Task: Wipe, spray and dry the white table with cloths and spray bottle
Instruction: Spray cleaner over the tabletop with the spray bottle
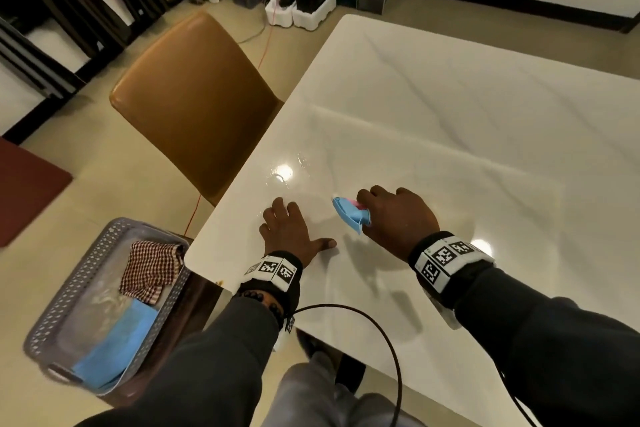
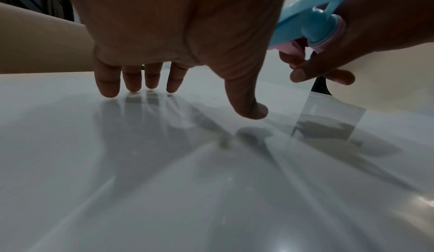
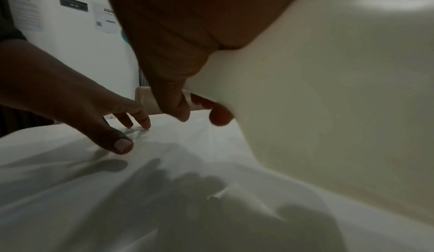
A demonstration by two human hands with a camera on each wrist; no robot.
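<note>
The white table (image 1: 450, 114) shines, with a wet patch (image 1: 287, 172) near its left edge. My left hand (image 1: 291, 229) lies spread on the table near the front left corner, holding nothing. In the left wrist view its fingertips (image 2: 108, 89) touch the glossy top. Just to the right, my right hand (image 1: 398, 215) grips the spray bottle (image 1: 350, 215), whose blue and pink head points left toward the wet patch. The bottle's cream body (image 3: 328, 89) fills the right wrist view, with my fingers (image 3: 176, 104) curled round it. A checked cloth (image 1: 150, 270) and a blue cloth (image 1: 117, 347) lie in the basket.
A grey perforated basket (image 1: 74, 282) stands on a low surface left of the table corner. A brown chair (image 1: 194, 100) is pushed against the table's left edge. A black cable (image 1: 388, 340) loops over the front edge. Boxes and wires clutter the far floor.
</note>
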